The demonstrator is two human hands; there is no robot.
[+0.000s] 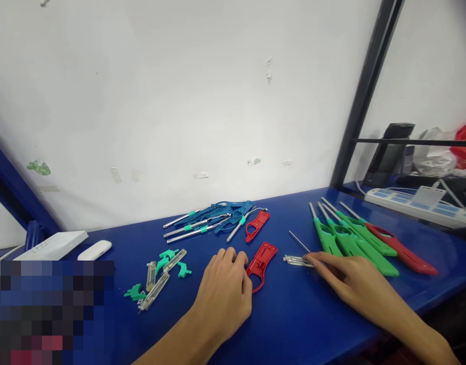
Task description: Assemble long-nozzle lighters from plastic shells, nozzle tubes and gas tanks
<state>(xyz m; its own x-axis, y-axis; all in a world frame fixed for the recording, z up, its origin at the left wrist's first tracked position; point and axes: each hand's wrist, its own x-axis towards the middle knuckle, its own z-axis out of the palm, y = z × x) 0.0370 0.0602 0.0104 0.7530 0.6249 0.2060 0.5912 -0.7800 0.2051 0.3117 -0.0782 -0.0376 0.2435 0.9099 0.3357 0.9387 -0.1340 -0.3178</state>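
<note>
My left hand rests on the blue table with its fingers curled at the left edge of a red lighter casing half; its fingertips are partly hidden. The casing lies with its hollow inside up and its trigger ring towards me. To the right, my right hand pinches a clear lighter fuel tank close to the tabletop. A thin metal rod sticks up and leftward from the same fingertips. Behind the casing lies another red casing half.
Blue casing halves with metal nozzles are piled near the wall. Several clear tanks and green triggers lie left. Assembled green lighters and a red one lie right. A white power strip sits behind them.
</note>
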